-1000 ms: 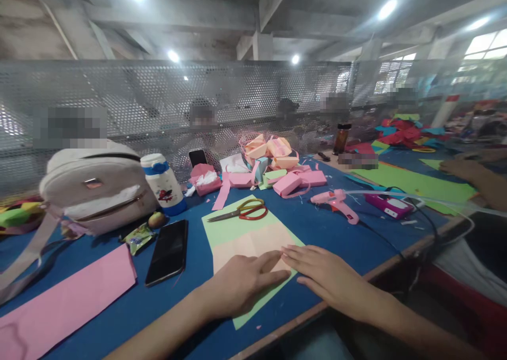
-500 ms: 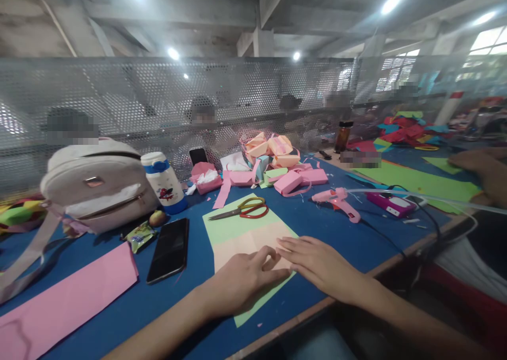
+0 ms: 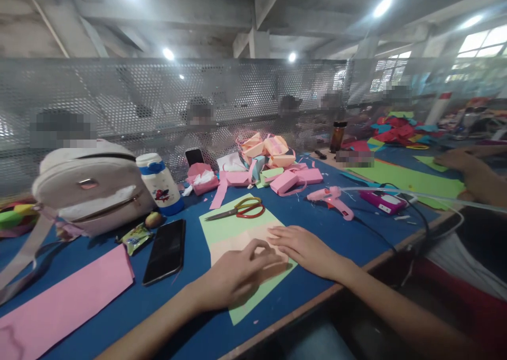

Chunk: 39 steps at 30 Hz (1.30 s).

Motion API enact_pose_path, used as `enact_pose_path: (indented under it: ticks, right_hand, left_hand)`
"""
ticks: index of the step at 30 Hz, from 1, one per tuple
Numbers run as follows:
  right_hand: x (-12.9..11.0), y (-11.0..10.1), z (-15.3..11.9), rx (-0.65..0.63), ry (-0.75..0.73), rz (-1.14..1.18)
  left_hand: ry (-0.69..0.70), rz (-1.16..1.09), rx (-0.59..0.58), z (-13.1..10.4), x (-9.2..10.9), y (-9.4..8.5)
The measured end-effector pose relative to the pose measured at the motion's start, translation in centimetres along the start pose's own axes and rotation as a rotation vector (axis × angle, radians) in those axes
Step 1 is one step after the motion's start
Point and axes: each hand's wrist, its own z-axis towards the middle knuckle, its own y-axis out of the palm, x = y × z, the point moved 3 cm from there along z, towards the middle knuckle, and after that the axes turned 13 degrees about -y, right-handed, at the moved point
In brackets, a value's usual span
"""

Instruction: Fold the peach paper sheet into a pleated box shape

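Note:
A light green sheet (image 3: 222,230) lies on the blue table, with a peach sheet (image 3: 229,245) on top of it. My left hand (image 3: 237,273) is over the lower part of the peach sheet, fingers bent and pointing right, with a gap between thumb and fingers. Flat on the right side of the sheets rests my right hand (image 3: 303,248), its fingers stretched out to the left. Neither hand grips anything. Scissors (image 3: 247,208) with yellow and red handles lie on the green sheet, beyond both hands.
To the left are a phone (image 3: 165,251), a pink sheet (image 3: 71,302), a bottle (image 3: 160,183) and a backpack (image 3: 95,191). A pink glue gun (image 3: 332,200) lies right, paper boxes (image 3: 273,151) behind. Another person's hand (image 3: 459,159) is at far right.
My left hand has lifted slightly off the sheet, its fingers a little more raised. My right hand has slid slightly up the sheet. The whole view has shifted a little.

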Motion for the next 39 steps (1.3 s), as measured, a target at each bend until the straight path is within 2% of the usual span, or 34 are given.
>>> enact_pose_path:
  ticks: [2,4,7,11,14,17,22,27,32,35,39]
  right_hand:
    - [0.2,-0.2,-0.2,0.086,0.025,0.052]
    - [0.3,-0.5,-0.6,0.178,0.055,0.086]
    - [0.5,-1.1,-1.1,0.261,0.087,0.141]
    - [0.4,-1.4,-1.1,0.258,0.12,0.255]
    - [0.2,-1.5,-0.9,0.215,0.135,0.286]
    - [-0.1,-1.9,-1.1,0.19,0.15,0.309]
    - [-0.3,-2.7,-2.0,0.138,0.15,0.356]
    - [-0.6,-3.0,-1.0,0.039,0.098,0.252]
    - [-1.2,-2.0,0.7,-0.071,-0.029,0.054]
    - [-1.3,-1.0,0.8,-0.046,-0.059,-0.148]
    - [-1.8,0.1,0.0,0.062,-0.163,-0.343]
  left_hand:
    - [-0.107,-0.3,0.036,-0.5,-1.1,-1.4]
    - [-0.23,-0.465,0.08,-1.3,-2.3,-2.4]
    - [-0.358,-0.498,0.09,-3.0,-3.8,-2.6]
    - [-0.454,-0.483,0.088,-5.0,-4.0,-1.1]
    - [-0.438,-0.486,0.05,-5.4,-3.0,-0.4]
    - [-0.36,-0.459,0.041,-5.0,-2.1,-0.7]
    - [-0.311,-0.389,0.044,-4.6,-2.0,-1.2]
    - [-0.307,-0.288,-0.025,-3.5,-1.8,-1.5]
    - [-0.293,-0.301,-0.083,-2.4,-2.3,-1.2]
    - [-0.275,-0.19,0.033,-2.8,-2.5,-0.4]
    - [-0.078,0.205,0.397,-3.9,-1.0,0.3]
